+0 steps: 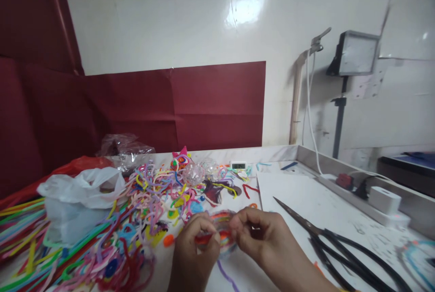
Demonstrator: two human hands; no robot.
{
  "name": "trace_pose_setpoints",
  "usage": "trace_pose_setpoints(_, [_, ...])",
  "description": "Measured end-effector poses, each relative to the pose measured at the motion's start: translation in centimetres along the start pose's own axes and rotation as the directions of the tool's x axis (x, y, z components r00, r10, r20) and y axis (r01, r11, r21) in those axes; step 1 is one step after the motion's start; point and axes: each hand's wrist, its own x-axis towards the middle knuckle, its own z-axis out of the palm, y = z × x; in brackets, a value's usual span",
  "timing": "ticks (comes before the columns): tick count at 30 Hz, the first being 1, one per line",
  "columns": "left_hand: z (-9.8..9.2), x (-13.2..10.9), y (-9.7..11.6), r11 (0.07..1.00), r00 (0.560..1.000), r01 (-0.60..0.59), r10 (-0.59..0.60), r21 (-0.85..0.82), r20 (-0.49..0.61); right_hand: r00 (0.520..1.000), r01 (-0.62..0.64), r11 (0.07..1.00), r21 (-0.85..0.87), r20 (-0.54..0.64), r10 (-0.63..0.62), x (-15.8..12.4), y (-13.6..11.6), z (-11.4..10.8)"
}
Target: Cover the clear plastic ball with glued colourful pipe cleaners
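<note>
Between my hands is a round, see-through piece with red, orange and yellow stripes (224,236), blurred enough that I cannot tell its kind. My left hand (197,246) is closed at its left side, with a red strip showing between thumb and fingers. At its right edge, my right hand (265,235) pinches with thumb and fingertips. Below the piece, a purple pipe cleaner (226,276) lies on the white table. A tangle of coloured pipe cleaners (152,206) spreads just left of my left hand.
Large black-handled scissors (316,233) lie open on the right, near my right forearm. A white plastic bag (78,197) and long pipe cleaners (23,237) occupy the left. Behind are a small digital display (238,165), a white board (288,188) and a power strip (367,199).
</note>
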Motion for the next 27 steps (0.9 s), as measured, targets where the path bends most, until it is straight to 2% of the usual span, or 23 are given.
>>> trace_pose_setpoints(7, [-0.1, 0.0, -0.1, 0.999, 1.000, -0.027, 0.027, 0.027, 0.003, 1.000, -0.011, 0.999, -0.045, -0.011, 0.011, 0.3, 0.2, -0.1])
trace_pose_setpoints(15, [-0.2, -0.1, -0.4, 0.997, 0.997, -0.066, 0.065, 0.027, 0.028, 0.999, 0.037, 0.979, -0.200, 0.007, -0.036, 0.5, 0.2, -0.3])
trace_pose_setpoints(22, [-1.0, 0.5, -1.0, 0.969, 0.975, -0.200, 0.182, 0.146, 0.127, 0.999, 0.053, 0.949, -0.310, 0.004, -0.054, 0.5, -0.3, -0.6])
trace_pose_setpoints(27, [-1.0, 0.6, -0.7, 0.941, 0.958, -0.271, 0.244, 0.201, 0.152, 0.999, 0.042, 0.933, -0.358, 0.010, -0.041, 0.3, -0.9, -0.7])
